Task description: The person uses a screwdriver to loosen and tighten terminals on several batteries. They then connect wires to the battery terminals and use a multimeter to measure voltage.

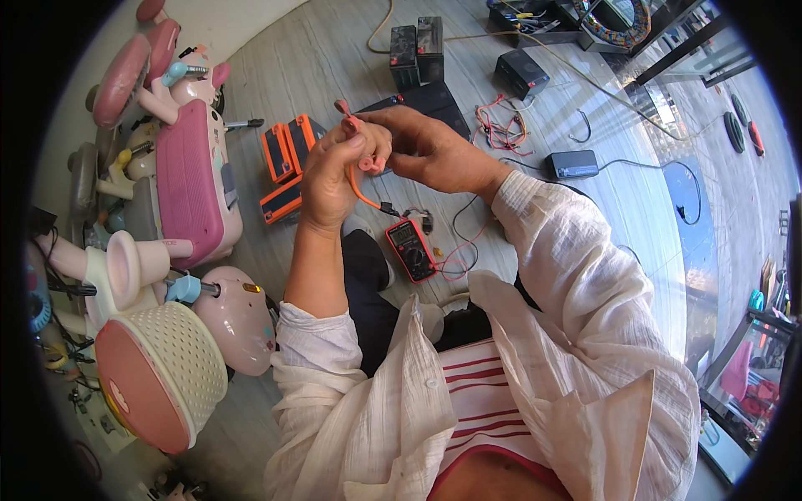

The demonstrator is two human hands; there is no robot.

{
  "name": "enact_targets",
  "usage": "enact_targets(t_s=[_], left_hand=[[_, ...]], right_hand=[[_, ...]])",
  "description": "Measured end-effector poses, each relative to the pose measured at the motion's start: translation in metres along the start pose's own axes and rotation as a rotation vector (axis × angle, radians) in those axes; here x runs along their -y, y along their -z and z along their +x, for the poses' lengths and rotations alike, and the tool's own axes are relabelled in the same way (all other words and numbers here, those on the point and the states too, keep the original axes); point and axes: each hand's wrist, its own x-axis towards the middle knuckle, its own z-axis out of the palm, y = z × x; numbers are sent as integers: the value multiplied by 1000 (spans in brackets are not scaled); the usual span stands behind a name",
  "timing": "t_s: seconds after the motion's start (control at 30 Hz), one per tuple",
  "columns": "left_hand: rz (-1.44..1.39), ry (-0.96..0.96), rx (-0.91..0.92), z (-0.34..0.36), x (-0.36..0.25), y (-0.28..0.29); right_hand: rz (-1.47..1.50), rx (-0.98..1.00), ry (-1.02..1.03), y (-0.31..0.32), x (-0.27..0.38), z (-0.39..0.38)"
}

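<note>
My left hand [327,185] is closed around an orange cable [362,195], which hangs below the fingers and ends in a dark connector. My right hand [434,150] meets it from the right, fingers bent and pressed in at the same spot. Small pinkish-red ends [367,164] poke out between the hands; their kind is hard to make out. Just below lies a red-framed multimeter [410,250] with its leads beside it. Partly hidden behind my right hand is a large black battery [439,104].
Orange-and-black batteries [288,150] lie left of my hands. Black batteries [404,57] stand farther off, another [520,73] to their right. Tangled red wires [501,129] and a black power adapter [571,165] rest on the floor. Pink ride-on scooters [192,179] crowd the left side.
</note>
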Motion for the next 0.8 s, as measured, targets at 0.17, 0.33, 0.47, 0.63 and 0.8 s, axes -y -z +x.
enact_targets(t_s=[0.17,0.33,0.47,0.63,0.8], left_hand=[[19,41,-266,-1,-1,-7],[75,225,-559,-3,-7,18],[104,295,-598,-11,-12,36],[-93,280,-663,-16,-17,47],[-203,229,-693,-17,-15,55]], right_hand=[[-483,-12,25,19,3,1],[-590,-192,-241,37,14,8],[-409,-280,-423,54,22,7],[-20,-356,-575,59,32,7],[101,-455,-616,58,39,8]])
